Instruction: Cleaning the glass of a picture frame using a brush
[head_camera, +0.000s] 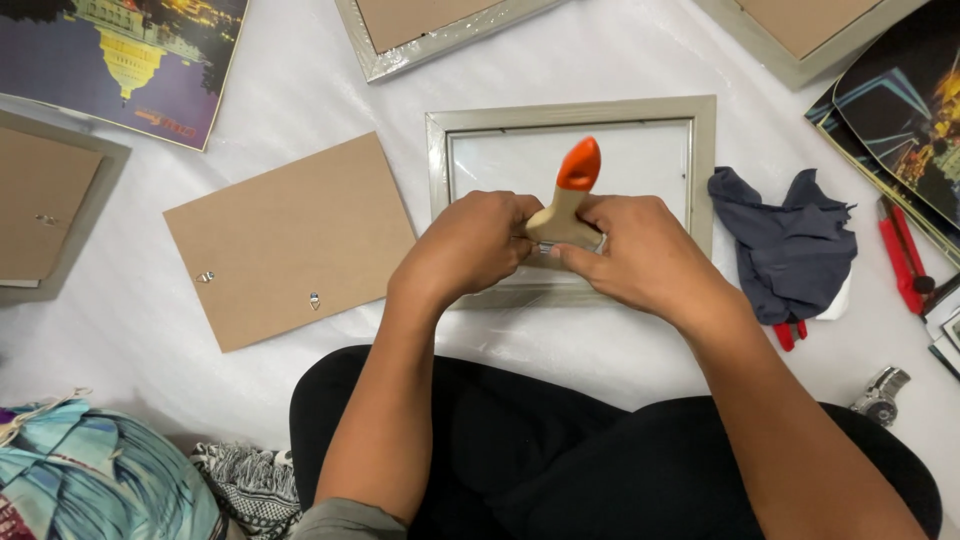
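My left hand (468, 243) and my right hand (634, 250) both grip a paintbrush (568, 200) with a pale wooden handle and an orange tip, handle pointing away from me. The bristles are hidden under my fingers. Under my hands, a silver picture frame (705, 150) lies face down on the white sheet, its glass showing. A brown backing board (290, 240) with two metal hangers lies to the left of it.
A crumpled dark grey cloth (790, 240) lies right of the frame, with a red cutter (905, 255) beyond. Prints lie at top left (125, 55) and far right (900, 120). More frames sit along the top and left edges. My dark-clothed legs fill the bottom.
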